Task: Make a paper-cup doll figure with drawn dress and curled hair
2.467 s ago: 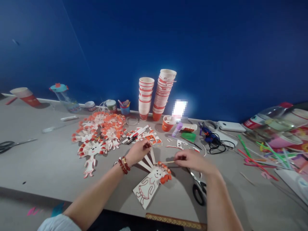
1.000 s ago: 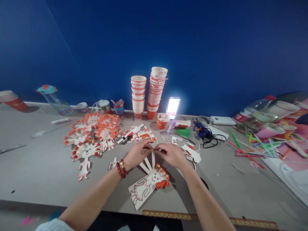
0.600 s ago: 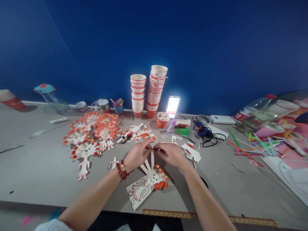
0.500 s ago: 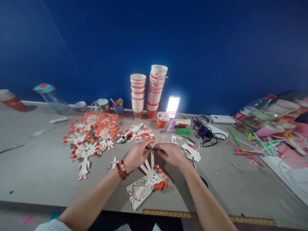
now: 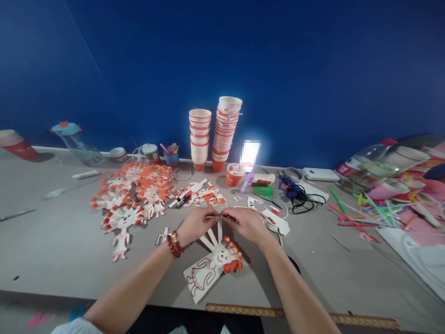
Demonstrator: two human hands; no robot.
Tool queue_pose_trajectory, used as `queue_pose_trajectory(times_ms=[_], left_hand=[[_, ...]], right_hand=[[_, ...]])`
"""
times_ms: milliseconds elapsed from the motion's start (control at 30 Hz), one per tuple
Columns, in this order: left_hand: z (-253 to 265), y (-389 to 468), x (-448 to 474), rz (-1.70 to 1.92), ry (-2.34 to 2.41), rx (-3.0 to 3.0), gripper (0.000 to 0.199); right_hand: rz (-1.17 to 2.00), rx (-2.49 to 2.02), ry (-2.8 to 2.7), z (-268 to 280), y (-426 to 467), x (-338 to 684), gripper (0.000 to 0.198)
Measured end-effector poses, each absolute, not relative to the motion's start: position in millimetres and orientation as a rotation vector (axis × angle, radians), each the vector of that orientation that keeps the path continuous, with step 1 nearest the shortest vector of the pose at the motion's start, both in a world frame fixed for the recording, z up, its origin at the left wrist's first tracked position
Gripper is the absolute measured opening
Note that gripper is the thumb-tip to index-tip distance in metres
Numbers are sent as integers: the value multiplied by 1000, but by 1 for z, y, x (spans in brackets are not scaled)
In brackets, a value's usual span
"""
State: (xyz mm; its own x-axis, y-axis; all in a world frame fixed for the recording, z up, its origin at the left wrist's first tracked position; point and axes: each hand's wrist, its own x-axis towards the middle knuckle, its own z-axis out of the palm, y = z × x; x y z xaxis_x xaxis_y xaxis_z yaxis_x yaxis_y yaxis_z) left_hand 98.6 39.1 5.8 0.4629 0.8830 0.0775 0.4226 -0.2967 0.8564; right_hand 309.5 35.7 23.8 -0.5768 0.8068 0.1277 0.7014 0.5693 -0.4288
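At the middle of the desk, my left hand and my right hand meet with fingers pinched together. Between them they grip the upper end of a white paper strip, where a thin brownish stick-like line shows; what it is I cannot make out. The strip belongs to a paper-cup cutout doll lying below my hands. Several orange-tipped strips on the doll's right side are curled, while those on its left are straight. A dress figure is drawn on its uncut white lower panel.
Finished-looking cutout dolls lie at left. Behind stand two paper cup stacks, a small cup and a purple glue stick. Paper scraps, a blue glue gun and colored pipe cleaners lie around.
Both hands have turned slightly inward around the strip's end, fingers now more tucked, and the thin line between them shows longer. The doll has barely shifted.
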Motion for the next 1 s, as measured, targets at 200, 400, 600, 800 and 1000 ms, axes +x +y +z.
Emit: queue_pose_trajectory(times_ms=[200,400,600,800,1000], left_hand=[[0,38,99,721,1102,1809,20],[4,40,100,735,1043,1662,21],[9,39,101,779,1044,1667,17],[16,36,99,793,1121,1898,13],[11,43,95,767,1030,1748,25]], right_hand=[[486,-1217,-2502,23,36,309,17],[510,-1157,-2507,24,38,311,20],[477,-1146,-2514,21,39,311,21],[472,-1157,-2510,18,39,310,19],[439,-1053,-2524,18,38,306,21]])
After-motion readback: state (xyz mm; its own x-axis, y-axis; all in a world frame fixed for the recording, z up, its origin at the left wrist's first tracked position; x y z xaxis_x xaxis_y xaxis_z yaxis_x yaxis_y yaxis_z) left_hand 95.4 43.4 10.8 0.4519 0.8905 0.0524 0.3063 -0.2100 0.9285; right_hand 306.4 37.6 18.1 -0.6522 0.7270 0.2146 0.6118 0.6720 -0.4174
